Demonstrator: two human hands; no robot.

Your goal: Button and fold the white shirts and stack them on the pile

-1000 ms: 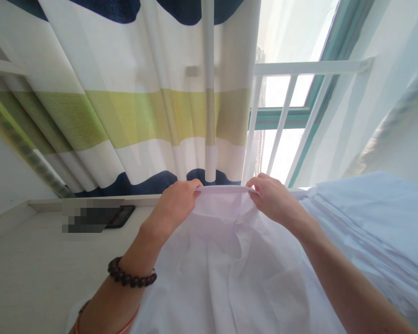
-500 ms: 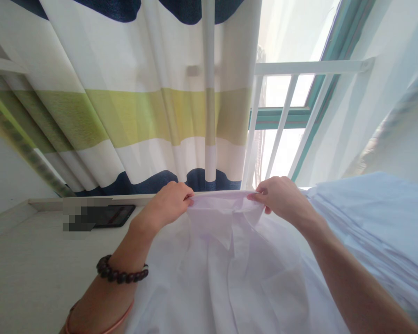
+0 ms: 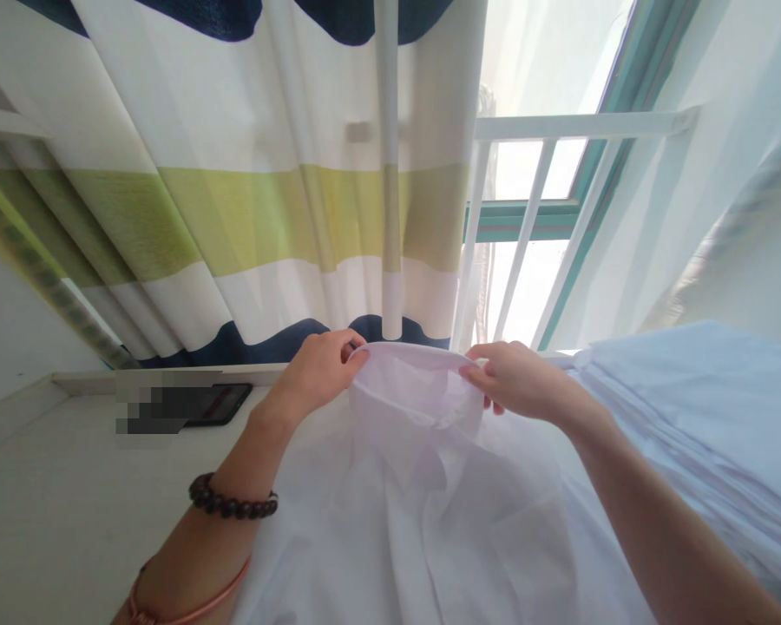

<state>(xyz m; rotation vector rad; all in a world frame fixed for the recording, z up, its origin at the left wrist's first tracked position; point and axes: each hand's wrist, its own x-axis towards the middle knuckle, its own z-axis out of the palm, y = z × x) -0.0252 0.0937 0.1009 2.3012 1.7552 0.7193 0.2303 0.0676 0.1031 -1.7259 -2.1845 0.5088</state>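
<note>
A white shirt [image 3: 397, 503] lies spread over the pale surface, its collar end away from me. My left hand [image 3: 322, 369] pinches the left end of the collar [image 3: 416, 360] between thumb and fingers. At the collar's right end, my right hand [image 3: 514, 378] holds the fabric in a similar pinch. Between the two hands the collar's top edge bows up and away, and its inside shows. A dark bead bracelet [image 3: 231, 503] circles my left wrist.
A dark flat device [image 3: 225, 405], partly pixelated, lies at the left by the surface's back edge. Folded light-blue fabric [image 3: 703, 391] is stacked at the right. Behind stand a striped curtain [image 3: 247, 208], a white railing [image 3: 579, 128] and a window.
The collar has opened into a wider curve, its far edge slightly higher. Both hands have shifted a little, and their grips on the fabric have changed slightly.
</note>
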